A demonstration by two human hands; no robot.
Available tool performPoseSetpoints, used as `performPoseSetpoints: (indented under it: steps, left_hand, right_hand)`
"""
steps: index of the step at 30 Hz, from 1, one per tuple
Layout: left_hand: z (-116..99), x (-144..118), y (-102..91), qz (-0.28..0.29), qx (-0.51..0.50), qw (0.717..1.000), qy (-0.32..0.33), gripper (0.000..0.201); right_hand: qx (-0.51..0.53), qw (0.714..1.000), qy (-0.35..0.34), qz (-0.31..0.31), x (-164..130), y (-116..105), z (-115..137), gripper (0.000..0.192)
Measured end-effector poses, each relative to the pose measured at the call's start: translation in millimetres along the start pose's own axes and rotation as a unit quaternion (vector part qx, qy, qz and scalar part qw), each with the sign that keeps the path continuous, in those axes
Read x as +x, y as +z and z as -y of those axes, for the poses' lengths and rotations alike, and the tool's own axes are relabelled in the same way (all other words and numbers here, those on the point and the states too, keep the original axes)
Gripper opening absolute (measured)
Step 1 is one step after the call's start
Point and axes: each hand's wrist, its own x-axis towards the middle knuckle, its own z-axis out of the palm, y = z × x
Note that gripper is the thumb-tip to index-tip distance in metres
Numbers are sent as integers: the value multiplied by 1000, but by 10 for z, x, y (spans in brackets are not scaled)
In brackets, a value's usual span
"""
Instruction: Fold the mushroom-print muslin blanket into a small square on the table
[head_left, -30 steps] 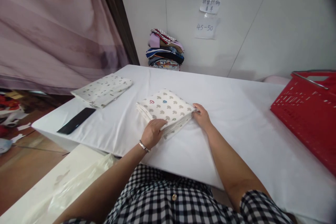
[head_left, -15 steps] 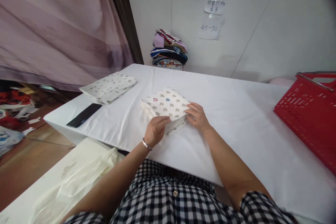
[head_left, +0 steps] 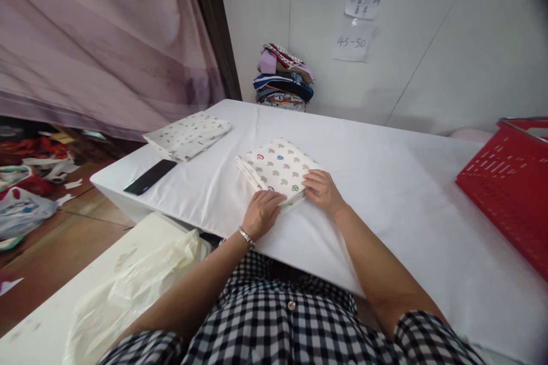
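Note:
A folded white cloth with grey and coloured mushroom prints (head_left: 276,164) lies on the white-covered table (head_left: 385,182) in front of me. My left hand (head_left: 262,212) rests on its near corner, fingers curled over the edge. My right hand (head_left: 322,189) lies flat on its right corner, fingers spread and pressing down. Both hands touch the cloth, and it stays flat on the table.
A second folded patterned cloth (head_left: 187,134) and a black phone (head_left: 150,176) lie at the table's left end. A pile of folded clothes (head_left: 283,76) sits by the back wall. A red basket (head_left: 509,182) stands at the right. A plastic bag (head_left: 137,291) lies lower left.
My right hand slid from the cloth's right edge onto its top corner. My left hand stayed at the near edge. The camera view shifted slightly to the left.

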Motion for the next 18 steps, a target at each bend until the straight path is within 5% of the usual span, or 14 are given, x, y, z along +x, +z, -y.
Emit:
performPoseSetpoints:
  steps: [13,18]
  left_hand:
    - [70,22,23,-51,-58,991,-111,24]
    - [12,-40,-13,-75,-78,989,-101,23]
  right_hand:
    - [22,998,-34,54,91,46,275,24]
    - [28,997,-33,60,108,133,441,24]
